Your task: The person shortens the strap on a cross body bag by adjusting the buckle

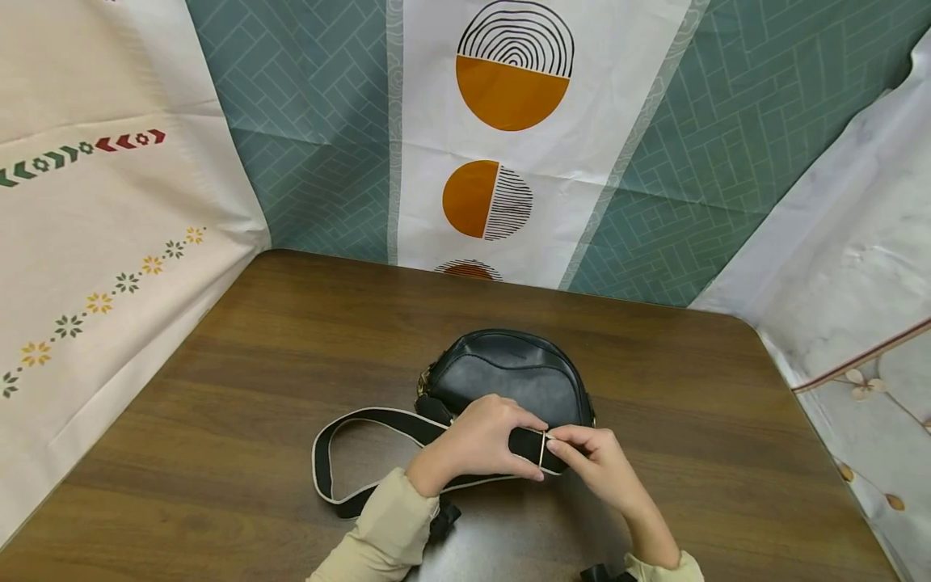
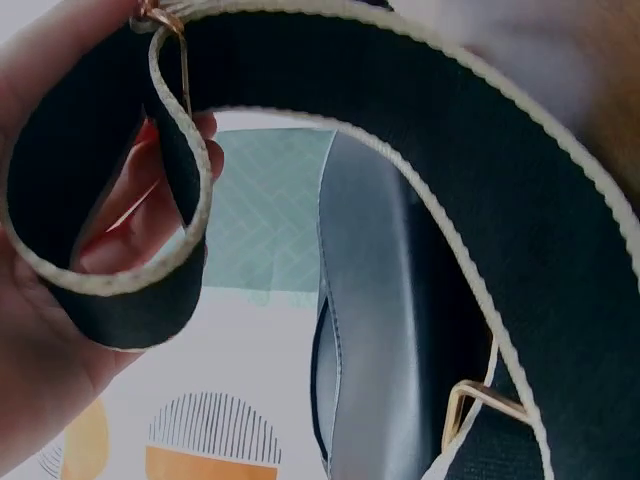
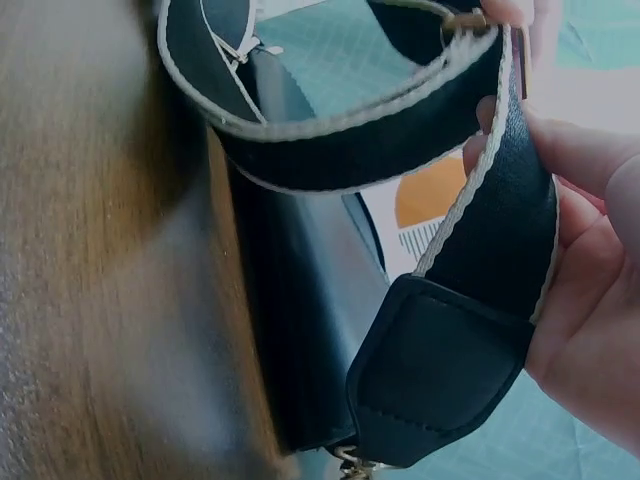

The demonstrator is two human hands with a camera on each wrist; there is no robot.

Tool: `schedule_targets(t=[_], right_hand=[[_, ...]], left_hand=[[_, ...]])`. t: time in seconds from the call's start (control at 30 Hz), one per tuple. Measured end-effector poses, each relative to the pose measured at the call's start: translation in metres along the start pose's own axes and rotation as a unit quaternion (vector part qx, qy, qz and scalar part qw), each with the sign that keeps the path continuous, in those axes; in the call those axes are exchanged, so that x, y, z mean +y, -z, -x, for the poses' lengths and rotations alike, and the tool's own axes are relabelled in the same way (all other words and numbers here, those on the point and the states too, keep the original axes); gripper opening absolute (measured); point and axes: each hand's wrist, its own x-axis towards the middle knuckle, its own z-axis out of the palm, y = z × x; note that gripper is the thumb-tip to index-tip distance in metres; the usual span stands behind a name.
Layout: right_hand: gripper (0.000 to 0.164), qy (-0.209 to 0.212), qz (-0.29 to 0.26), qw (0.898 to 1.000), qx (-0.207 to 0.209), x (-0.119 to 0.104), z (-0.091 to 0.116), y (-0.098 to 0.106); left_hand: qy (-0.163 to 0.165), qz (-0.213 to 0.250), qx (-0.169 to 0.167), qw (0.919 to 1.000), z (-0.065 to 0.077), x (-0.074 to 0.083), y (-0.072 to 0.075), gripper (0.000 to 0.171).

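Observation:
A black handbag [image 1: 509, 380] with a curved top stands on the table, its front seam wavy. Its wide black strap [image 1: 385, 417], edged in off-white, loops out to the left. In front of the bag my left hand [image 1: 480, 436] holds the strap beside a slim gold buckle [image 1: 542, 449]. From the other side my right hand [image 1: 600, 465] pinches the strap at that buckle. In the left wrist view the strap bends into a small loop [image 2: 125, 315] by the left palm. The right wrist view shows the strap's leather end tab [image 3: 440, 370] and a metal clasp [image 3: 357, 467].
The brown wooden table [image 1: 291, 347] reaches back to a teal and white patterned cloth [image 1: 313, 121]. An embroidered cream cloth [image 1: 109, 242] hangs at the left, and a pale cloth [image 1: 858, 242] at the right. Another gold fitting [image 2: 460, 410] sits lower on the strap.

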Motion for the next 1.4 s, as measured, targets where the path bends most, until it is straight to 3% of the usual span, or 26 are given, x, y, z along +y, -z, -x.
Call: schedule_targets(t=[0.37, 0.63, 1.0, 1.23, 1.4], right_hand=[[0.014, -0.064, -0.009, 0.998, -0.021, 0.003, 0.006, 0.008], [0.014, -0.093, 0.006, 0.995, -0.037, 0.008, 0.012, 0.022], [0.013, -0.077, 0.000, 0.997, 0.001, 0.012, 0.012, 0.018], [0.015, -0.062, -0.010, 0.998, 0.021, 0.010, 0.010, 0.011], [0.015, -0.061, -0.012, 0.998, 0.027, 0.004, 0.008, 0.008]], left_hand=[[-0.023, 0.037, 0.010, 0.9990, -0.001, -0.002, -0.002, 0.047], [-0.021, 0.042, 0.023, 0.9986, -0.001, -0.006, 0.001, 0.047], [-0.005, 0.040, 0.010, 0.9991, -0.001, -0.005, 0.002, 0.047], [-0.017, 0.060, 0.006, 0.9980, 0.000, -0.004, 0.002, 0.047], [-0.017, 0.046, 0.003, 0.9988, -0.001, -0.005, 0.000, 0.046]])
